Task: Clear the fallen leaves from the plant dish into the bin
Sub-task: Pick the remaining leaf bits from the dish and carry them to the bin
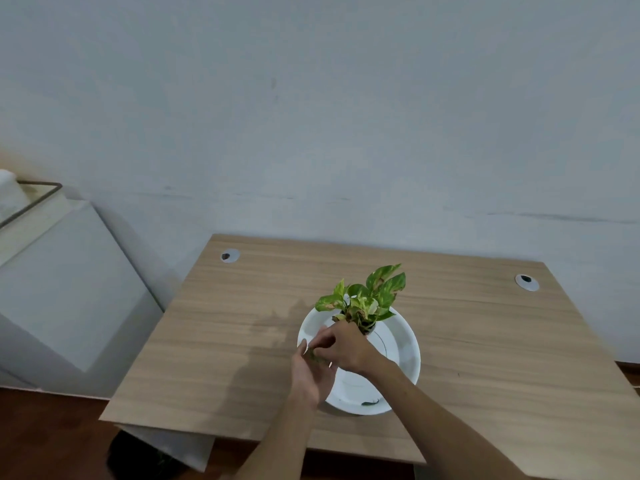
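The wooden tabletop (221, 341) has lots of bare room on its left side and its right side. The round white plant dish (405, 344) sits in the middle, closer to the near edge than to the far edge by the wall. A small green plant (363, 299) stands in the far part of the dish. Both hands meet over the dish's left rim. The left hand (308, 372) is cupped, palm up. The right hand (346, 346) has its fingers pinched together over it, maybe on a small green leaf bit (316, 355), but it is hard to see. One dark fallen leaf (370, 402) lies near the dish's near rim. A dark bin (138, 455) sits on the floor under the near left corner.
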Tool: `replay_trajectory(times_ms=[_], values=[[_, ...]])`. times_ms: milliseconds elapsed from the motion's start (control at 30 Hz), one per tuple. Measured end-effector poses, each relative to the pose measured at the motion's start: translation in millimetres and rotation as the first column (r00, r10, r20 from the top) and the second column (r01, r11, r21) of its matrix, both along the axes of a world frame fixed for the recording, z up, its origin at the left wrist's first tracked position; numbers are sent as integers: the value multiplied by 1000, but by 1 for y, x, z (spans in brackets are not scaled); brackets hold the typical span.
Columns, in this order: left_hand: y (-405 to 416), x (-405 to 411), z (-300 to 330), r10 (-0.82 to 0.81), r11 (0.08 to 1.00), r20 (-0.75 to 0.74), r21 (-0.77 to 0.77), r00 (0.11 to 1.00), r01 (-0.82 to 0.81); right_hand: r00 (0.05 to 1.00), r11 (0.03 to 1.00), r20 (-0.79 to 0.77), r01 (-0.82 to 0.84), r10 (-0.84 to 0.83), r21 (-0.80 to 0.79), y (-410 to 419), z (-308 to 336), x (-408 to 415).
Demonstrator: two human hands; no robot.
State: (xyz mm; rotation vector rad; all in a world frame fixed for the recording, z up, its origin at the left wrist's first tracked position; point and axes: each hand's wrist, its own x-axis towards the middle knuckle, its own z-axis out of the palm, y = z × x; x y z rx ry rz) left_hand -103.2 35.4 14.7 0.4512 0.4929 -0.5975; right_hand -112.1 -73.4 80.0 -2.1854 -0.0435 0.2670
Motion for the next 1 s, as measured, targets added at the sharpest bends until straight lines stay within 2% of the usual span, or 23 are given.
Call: replay_trajectory(times_ms=[167, 333, 467, 567, 633, 700, 767, 867, 1000], values=[[-3, 0, -4, 37, 999, -17, -17, 999, -37, 998, 997, 5, -57, 57, -45, -5, 3, -3], [-4, -1, -9, 52, 997, -62, -55, 997, -56, 1000, 999, -21, 22, -22, 31, -12, -1, -2], [-5, -1, -13, 72, 993, -101, -86, 992, -81, 999, 999, -8, -39, 39, 27, -15, -1, -3], [1, 2, -20, 80, 987, -92, -128, 993, -92, 990, 975, 17, 134, -139, 177, -18, -7, -5], [8, 3, -23, 91, 988, -71, -118, 993, -99, 961, 946, 27, 266, -275, 183, -24, -17, -7], [15, 4, -28, 123, 988, -68, -82, 990, -129, 948, 940, 3, 316, -319, 131, -29, -32, -12], [22, 4, -32, 147, 985, -90, -74, 985, -154, 952, 952, -20, 306, -306, -4, -34, -51, -17], [28, 2, -40, 168, 982, -116, -71, 979, -177, 968, 946, -79, 213, -238, -243, -34, -78, -24], [35, 0, -53, 219, 972, -117, -58, 969, -227, 984, 911, -88, 107, -154, -398, -19, -107, -26]])
